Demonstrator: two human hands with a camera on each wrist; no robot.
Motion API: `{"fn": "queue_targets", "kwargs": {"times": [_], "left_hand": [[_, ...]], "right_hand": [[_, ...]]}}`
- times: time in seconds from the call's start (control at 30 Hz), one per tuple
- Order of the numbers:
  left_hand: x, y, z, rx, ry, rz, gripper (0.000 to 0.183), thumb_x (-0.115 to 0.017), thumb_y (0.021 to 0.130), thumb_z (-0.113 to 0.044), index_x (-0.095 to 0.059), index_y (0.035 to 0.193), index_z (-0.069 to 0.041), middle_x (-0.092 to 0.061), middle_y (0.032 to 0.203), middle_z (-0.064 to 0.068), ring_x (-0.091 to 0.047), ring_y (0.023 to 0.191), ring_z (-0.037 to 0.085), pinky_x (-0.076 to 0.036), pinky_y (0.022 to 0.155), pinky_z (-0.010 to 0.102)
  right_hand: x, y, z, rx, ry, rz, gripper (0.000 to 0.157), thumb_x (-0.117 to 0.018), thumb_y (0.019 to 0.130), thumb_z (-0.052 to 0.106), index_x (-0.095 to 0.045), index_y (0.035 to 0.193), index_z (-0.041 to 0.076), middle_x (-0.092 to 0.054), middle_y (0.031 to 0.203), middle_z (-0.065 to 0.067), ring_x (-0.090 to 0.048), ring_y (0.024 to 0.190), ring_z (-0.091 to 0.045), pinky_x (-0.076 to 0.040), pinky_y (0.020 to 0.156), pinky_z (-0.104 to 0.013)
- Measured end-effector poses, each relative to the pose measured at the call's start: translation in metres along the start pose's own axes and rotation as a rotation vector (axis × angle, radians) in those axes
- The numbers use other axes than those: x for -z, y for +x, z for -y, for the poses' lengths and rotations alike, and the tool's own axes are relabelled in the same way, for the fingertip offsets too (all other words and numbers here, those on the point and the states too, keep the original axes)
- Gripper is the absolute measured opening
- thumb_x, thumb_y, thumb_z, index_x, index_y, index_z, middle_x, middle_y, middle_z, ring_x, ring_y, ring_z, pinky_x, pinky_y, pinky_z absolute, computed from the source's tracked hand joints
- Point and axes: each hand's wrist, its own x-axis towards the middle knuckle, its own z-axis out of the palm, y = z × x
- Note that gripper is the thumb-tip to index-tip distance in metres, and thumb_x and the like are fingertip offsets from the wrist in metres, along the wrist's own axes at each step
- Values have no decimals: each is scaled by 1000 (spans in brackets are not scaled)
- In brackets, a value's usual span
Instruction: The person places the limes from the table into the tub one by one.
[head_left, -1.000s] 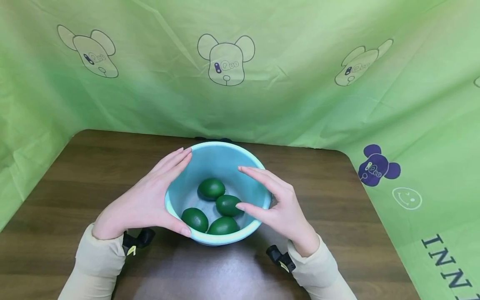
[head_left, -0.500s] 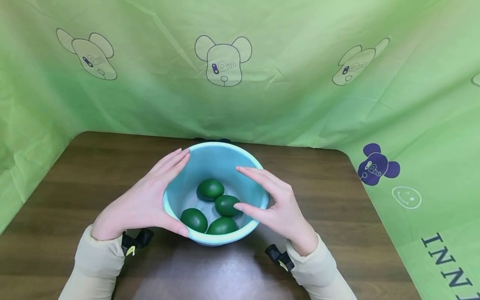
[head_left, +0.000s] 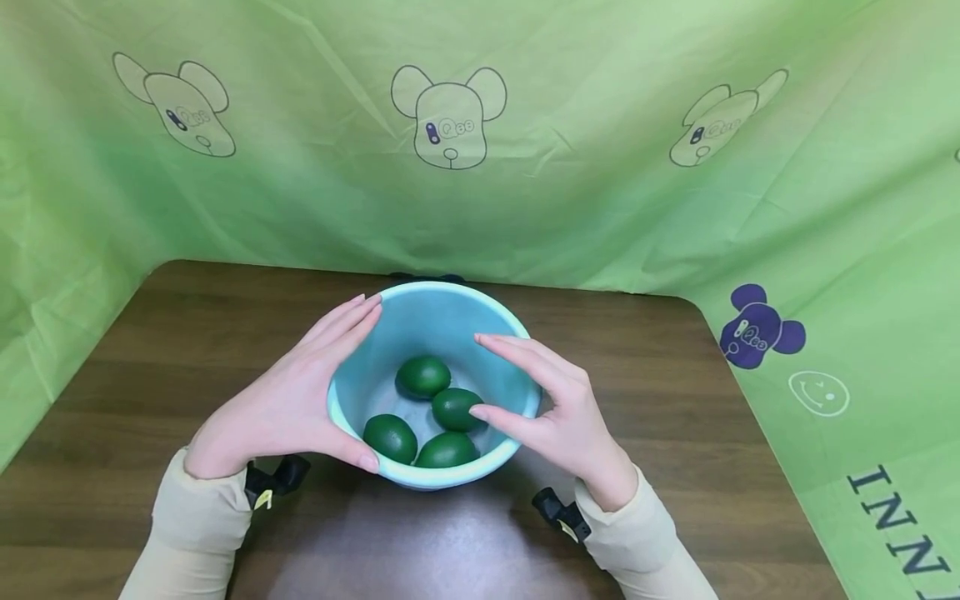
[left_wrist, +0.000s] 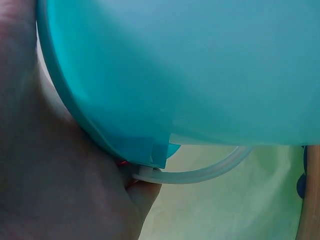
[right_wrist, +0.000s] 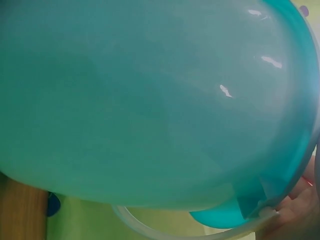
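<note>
A light blue bucket [head_left: 420,321] faces me with its mouth, and several dark green, oval, lime-like fruits [head_left: 423,377] lie inside at the bottom. My left hand [head_left: 288,400] holds the left side of its rim, thumb along the near edge and fingers toward the far edge. On the right, my right hand [head_left: 555,417] grips the rim, its thumb and index finger reaching over the opening. Both wrist views are filled mostly by the bucket's outer wall. A pale curved handle [left_wrist: 210,173] hangs below the rim, with fingers close to its joint.
Beneath the bucket is a brown wooden table [head_left: 637,358]. A green printed cloth [head_left: 570,200] hangs behind and along both sides. Something dark [head_left: 427,277] shows at the table's back edge, mostly hidden behind the bucket.
</note>
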Motion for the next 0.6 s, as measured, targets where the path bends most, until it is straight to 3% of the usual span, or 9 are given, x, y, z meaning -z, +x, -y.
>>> {"fn": "queue_targets", "kwargs": {"times": [0.17,0.37,0.6], "left_hand": [[1,-2,0,4,-11,-5,148,-95,50,-65,-17,164,-10,-8,169,-5,-6,154,20,-31,113,55],[3,-3,-1,16,-51,-12,144,-95,54,-62,-15,165,-17,-7,169,-7,-2,154,20,-27,113,60],[10,-4,-1,50,-56,-84,133,-95,64,-53,-14,165,-25,-10,169,-7,-8,154,17,-26,114,59]], "right_hand": [[-1,3,1,-8,6,-11,54,-81,90,27,-65,130,-4,-67,125,-20,-64,114,-30,-50,98,-35],[5,10,10,-78,17,-47,53,-76,94,27,-63,129,-10,-64,128,-25,-60,122,-32,-49,100,-34],[14,15,13,-166,13,-57,48,-75,89,4,-60,130,-13,-61,131,-28,-58,125,-31,-44,106,-36]]}}
